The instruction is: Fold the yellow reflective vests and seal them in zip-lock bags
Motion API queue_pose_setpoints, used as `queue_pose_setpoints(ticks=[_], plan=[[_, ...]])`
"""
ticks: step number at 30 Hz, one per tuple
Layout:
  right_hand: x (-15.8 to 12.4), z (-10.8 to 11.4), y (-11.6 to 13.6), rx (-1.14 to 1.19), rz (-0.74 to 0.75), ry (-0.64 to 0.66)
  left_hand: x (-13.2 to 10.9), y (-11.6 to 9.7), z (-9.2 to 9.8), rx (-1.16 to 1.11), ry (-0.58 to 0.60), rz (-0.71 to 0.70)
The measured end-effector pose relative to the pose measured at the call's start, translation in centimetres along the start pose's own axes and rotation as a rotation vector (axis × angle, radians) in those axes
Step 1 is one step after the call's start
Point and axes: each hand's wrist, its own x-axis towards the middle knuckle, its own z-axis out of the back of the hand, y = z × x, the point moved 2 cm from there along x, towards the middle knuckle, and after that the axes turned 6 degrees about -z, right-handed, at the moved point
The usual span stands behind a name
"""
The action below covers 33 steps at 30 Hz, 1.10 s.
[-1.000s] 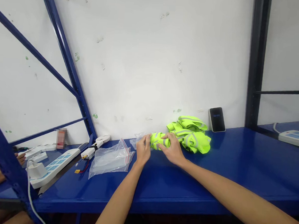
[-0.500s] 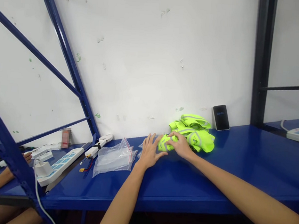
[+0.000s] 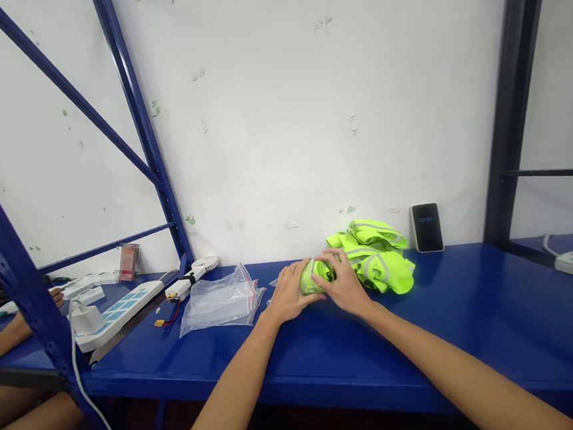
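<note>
A bright yellow-green reflective vest, rolled into a small bundle (image 3: pixel 312 277), sits on the blue table between my two hands. What looks like clear plastic covers part of the roll. My left hand (image 3: pixel 287 294) curls round its left side, fingers on top and thumb in front. At the right end, my right hand (image 3: pixel 345 284) grips the roll between thumb and fingers. Just behind lies a loose heap of the same yellow-green reflective fabric (image 3: pixel 387 264). Clear zip bags (image 3: pixel 221 303) lie flat to the left of my left hand.
A phone-like device (image 3: pixel 426 227) leans against the wall at the back right. On the left are a small white fan (image 3: pixel 204 266), a battery lead with a yellow plug (image 3: pixel 160 323), a power strip (image 3: pixel 122 314) and a blue post. A co-worker's hands show beyond the post.
My left hand has closed in against the roll, and my right hand has shifted to its right end. The roll now looks more compact. The view has shifted slightly.
</note>
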Motion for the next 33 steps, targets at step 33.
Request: queue_pose_setpoints(ticks=[33], plan=[[0.1, -1.7, -2.3, 0.148, -0.209, 0.476, 0.7, -3.1, 3.6, 0.053, -0.448, -0.195]])
